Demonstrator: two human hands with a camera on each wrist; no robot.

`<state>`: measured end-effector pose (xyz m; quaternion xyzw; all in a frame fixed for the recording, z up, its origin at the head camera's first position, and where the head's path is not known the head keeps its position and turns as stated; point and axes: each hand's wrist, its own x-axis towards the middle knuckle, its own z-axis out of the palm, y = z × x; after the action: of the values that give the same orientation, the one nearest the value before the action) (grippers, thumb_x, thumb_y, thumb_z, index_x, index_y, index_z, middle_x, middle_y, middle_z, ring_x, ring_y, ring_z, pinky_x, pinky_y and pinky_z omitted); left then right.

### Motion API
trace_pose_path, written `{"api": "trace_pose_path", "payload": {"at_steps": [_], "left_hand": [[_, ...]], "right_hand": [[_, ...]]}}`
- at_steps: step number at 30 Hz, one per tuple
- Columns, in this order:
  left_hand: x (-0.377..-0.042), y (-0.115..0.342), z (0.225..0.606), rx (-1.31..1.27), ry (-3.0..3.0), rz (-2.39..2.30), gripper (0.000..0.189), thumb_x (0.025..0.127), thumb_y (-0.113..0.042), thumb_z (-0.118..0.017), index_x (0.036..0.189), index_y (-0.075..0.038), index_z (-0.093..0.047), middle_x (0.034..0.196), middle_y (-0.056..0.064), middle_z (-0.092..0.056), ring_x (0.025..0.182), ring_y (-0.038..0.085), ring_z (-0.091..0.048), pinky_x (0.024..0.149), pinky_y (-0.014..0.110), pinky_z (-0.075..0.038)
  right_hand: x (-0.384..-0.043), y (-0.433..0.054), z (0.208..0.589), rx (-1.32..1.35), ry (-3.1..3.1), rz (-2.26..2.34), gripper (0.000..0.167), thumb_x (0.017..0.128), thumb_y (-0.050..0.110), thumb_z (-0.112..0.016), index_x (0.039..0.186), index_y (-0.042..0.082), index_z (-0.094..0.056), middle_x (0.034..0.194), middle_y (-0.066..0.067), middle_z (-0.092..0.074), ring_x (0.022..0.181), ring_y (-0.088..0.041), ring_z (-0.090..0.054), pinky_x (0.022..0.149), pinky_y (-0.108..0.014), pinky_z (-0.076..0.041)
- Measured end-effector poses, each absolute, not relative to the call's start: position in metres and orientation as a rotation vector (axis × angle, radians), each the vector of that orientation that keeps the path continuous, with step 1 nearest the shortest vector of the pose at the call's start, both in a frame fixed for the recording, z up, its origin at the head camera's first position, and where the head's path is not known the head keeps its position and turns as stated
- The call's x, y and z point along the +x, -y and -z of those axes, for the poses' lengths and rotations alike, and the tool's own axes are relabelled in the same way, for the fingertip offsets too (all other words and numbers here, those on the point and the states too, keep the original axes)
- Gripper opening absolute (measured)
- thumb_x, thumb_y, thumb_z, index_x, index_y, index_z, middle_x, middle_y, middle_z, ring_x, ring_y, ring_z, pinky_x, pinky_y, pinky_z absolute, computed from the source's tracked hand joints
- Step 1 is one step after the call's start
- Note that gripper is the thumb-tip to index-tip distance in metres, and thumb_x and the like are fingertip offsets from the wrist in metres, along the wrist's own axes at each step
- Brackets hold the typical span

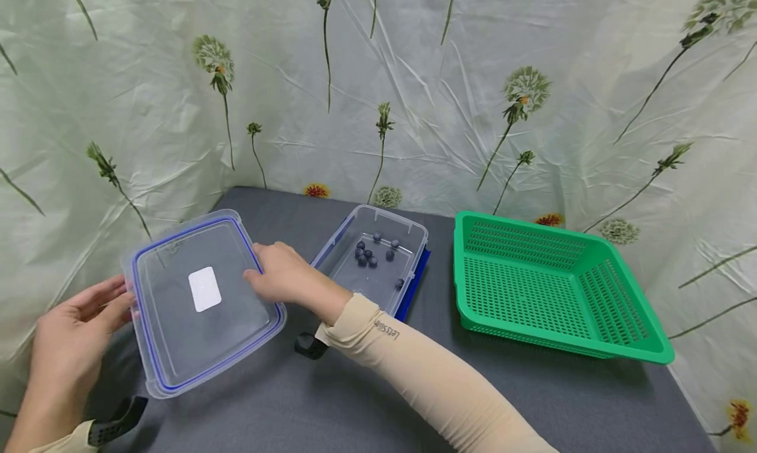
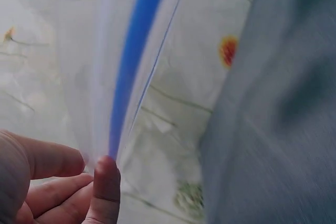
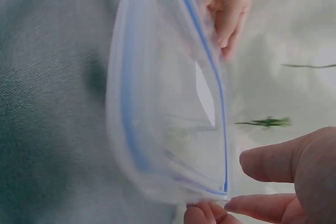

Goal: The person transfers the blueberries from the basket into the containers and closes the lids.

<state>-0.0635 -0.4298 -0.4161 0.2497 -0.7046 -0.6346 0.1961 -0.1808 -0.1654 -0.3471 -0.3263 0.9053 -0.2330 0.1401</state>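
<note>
A clear plastic lid with a blue seal and a white label is held up, tilted, above the table's left side. My left hand pinches its left edge between thumb and fingers; the left wrist view shows the thumb against the rim. At the opposite edge is my right hand, its thumb over the lid's face and its other fingers partly hidden behind. In the right wrist view those fingertips meet the lid's corner. Behind my right forearm stands a clear plastic container with several blueberries inside.
Under the container's right side, something flat and blue sticks out. A green perforated basket stands on the right of the grey tabletop. A pale curtain printed with dandelions hangs behind the table.
</note>
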Motion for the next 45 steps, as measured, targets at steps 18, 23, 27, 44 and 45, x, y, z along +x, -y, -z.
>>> {"api": "trace_pose_path", "payload": {"at_steps": [18, 23, 27, 44, 45], "left_hand": [[-0.096, 0.356, 0.365, 0.187, 1.839, 2.010, 0.024, 0.097, 0.003, -0.076, 0.116, -0.010, -0.079, 0.098, -0.010, -0.081, 0.080, 0.001, -0.076, 0.070, 0.013, -0.060], [-0.108, 0.326, 0.360, 0.140, 1.889, 2.005, 0.017, 0.098, -0.002, -0.076, 0.115, -0.006, -0.077, 0.096, -0.008, -0.080, 0.079, 0.003, -0.074, 0.071, 0.014, -0.061], [-0.115, 0.307, 0.360, -0.061, 1.862, 2.152, 0.025, 0.100, 0.005, -0.072, 0.123, -0.004, -0.077, 0.106, -0.005, -0.082, 0.091, 0.005, -0.077, 0.080, 0.017, -0.062], [-0.129, 0.257, 0.354, -0.538, 2.170, 2.205, 0.069, 0.105, 0.002, -0.064, 0.168, -0.007, -0.034, 0.175, -0.002, -0.037, 0.117, 0.005, -0.070, 0.097, 0.019, -0.059], [-0.129, 0.256, 0.354, -0.558, 2.183, 2.186, 0.070, 0.105, 0.003, -0.063, 0.168, -0.007, -0.034, 0.175, -0.002, -0.038, 0.118, 0.004, -0.069, 0.098, 0.019, -0.058]], "right_hand": [[-0.155, 0.033, 0.326, -0.940, -2.476, 1.407, 0.049, 0.114, 0.016, -0.053, 0.162, 0.006, -0.047, 0.120, -0.011, -0.064, 0.108, -0.020, -0.063, 0.087, -0.024, -0.052], [-0.149, 0.002, 0.331, -0.864, -2.461, 1.593, 0.049, 0.112, 0.010, -0.055, 0.160, 0.007, -0.049, 0.117, -0.011, -0.064, 0.101, -0.019, -0.062, 0.085, -0.022, -0.054], [-0.144, -0.021, 0.333, -0.782, -2.410, 1.742, 0.051, 0.110, 0.004, -0.056, 0.160, 0.005, -0.049, 0.118, -0.015, -0.063, 0.105, -0.018, -0.064, 0.092, -0.022, -0.059], [-0.141, -0.084, 0.354, -0.753, -2.398, 1.950, 0.063, 0.108, -0.003, -0.056, 0.167, 0.007, -0.034, 0.116, -0.016, -0.053, 0.106, -0.016, -0.055, 0.093, -0.018, -0.049], [-0.141, -0.086, 0.356, -0.764, -2.422, 1.935, 0.064, 0.108, -0.003, -0.056, 0.167, 0.007, -0.034, 0.116, -0.016, -0.053, 0.106, -0.015, -0.055, 0.093, -0.017, -0.050]]}}
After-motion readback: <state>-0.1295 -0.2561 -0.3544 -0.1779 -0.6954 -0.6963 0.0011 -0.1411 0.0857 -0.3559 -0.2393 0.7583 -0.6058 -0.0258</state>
